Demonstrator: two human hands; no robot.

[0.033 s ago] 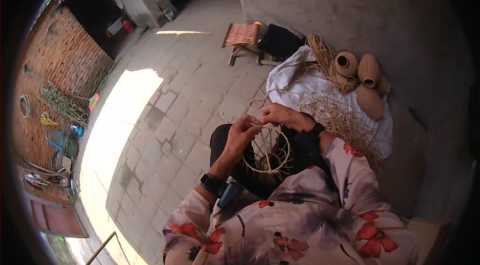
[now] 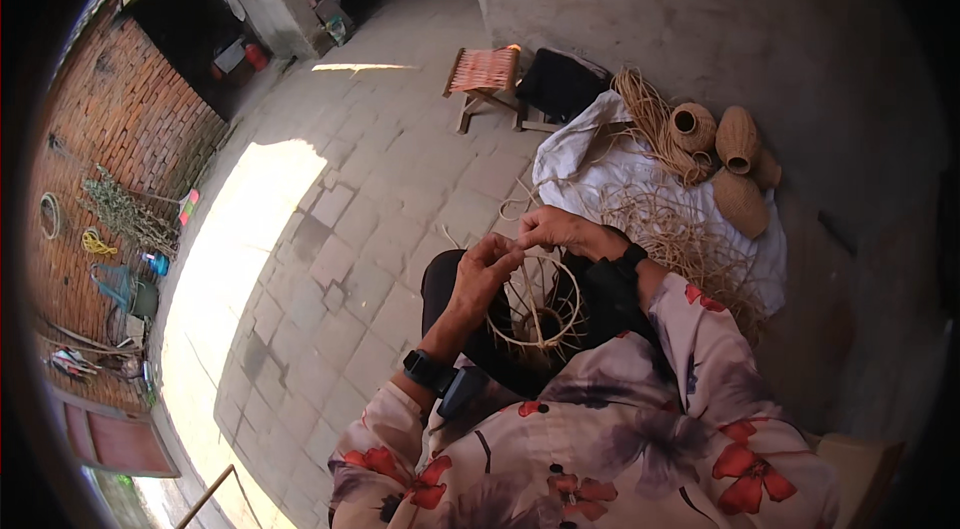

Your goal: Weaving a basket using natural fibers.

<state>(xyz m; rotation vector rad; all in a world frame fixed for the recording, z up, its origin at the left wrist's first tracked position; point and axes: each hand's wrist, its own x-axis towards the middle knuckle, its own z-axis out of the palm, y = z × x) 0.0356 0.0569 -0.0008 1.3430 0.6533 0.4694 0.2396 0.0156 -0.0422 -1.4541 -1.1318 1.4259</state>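
Note:
A half-woven basket of tan strands rests in my lap, with a round hoop rim, spaced upright ribs and a denser woven part lower inside. At the far side of the hoop my left hand and my right hand meet, fingertips close together. Both are closed in a pinch on a thin pale weaving strand. The exact grip of the fingertips is too small to make out. A loose strand end curls out beyond my hands.
To the right, a white cloth bears a heap of loose strands, a strand bundle and several finished woven vessels. Ahead stand a folding stool and a black item. A brick wall runs along the left.
My left fingers are slightly more curled in toward the right fingertips. The basket and everything around it stay in place.

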